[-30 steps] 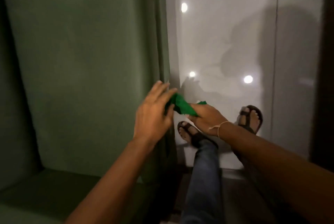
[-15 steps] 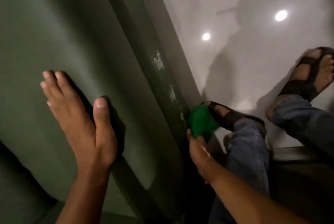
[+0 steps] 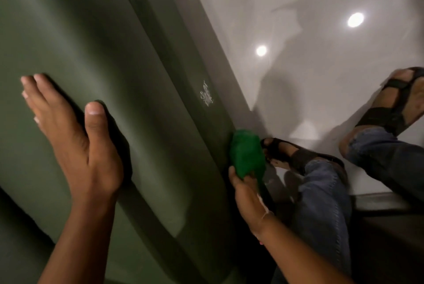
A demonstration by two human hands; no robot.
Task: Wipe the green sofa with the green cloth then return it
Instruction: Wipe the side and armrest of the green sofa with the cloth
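Note:
The green sofa [image 3: 96, 38] fills the left half of the view, its side panel running diagonally down to the floor. My left hand [image 3: 75, 141] lies flat and open against the sofa's broad surface. My right hand [image 3: 246, 194] grips the bunched green cloth [image 3: 246, 155] and presses it against the sofa's lower side edge, close to the floor. A small whitish scuff [image 3: 206, 96] marks the side panel just above the cloth.
A glossy white floor [image 3: 298, 31] with light reflections lies to the right. My two feet in dark sandals, one [image 3: 296, 157] right beside the cloth and the other [image 3: 394, 104] farther right, rest on it, legs in blue jeans. A dark ledge [image 3: 387, 210] sits at lower right.
My left hand left the cloth and went flat onto the sofa's surface. My right hand carried the cloth down to the sofa's lower side edge. The view tilted and drew closer.

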